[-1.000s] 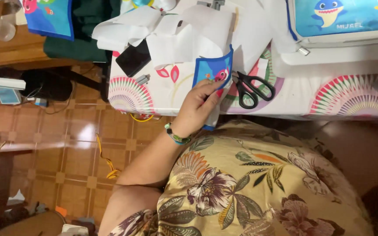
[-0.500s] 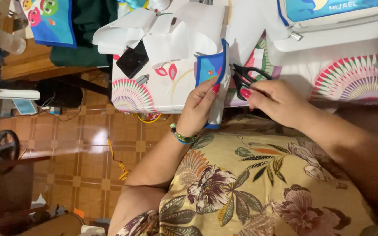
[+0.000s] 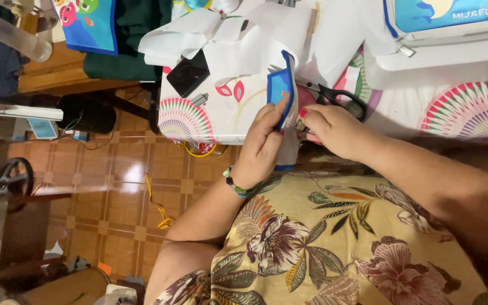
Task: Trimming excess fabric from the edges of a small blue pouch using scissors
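Gripping a blue fabric piece (image 3: 281,90) upright at the table edge (image 3: 221,135), the left hand (image 3: 264,141) pinches its lower border. The right hand (image 3: 334,130) closes on black-handled scissors (image 3: 340,99). The fabric looks light and limp; holding near the edge seems best.

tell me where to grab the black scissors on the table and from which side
Take the black scissors by the handle loops, probably coming from the near table edge where the right hand already rests against them. The loops face that hand and lie open on the patterned tablecloth, while the blades run under the blue fabric piece held by the left hand.
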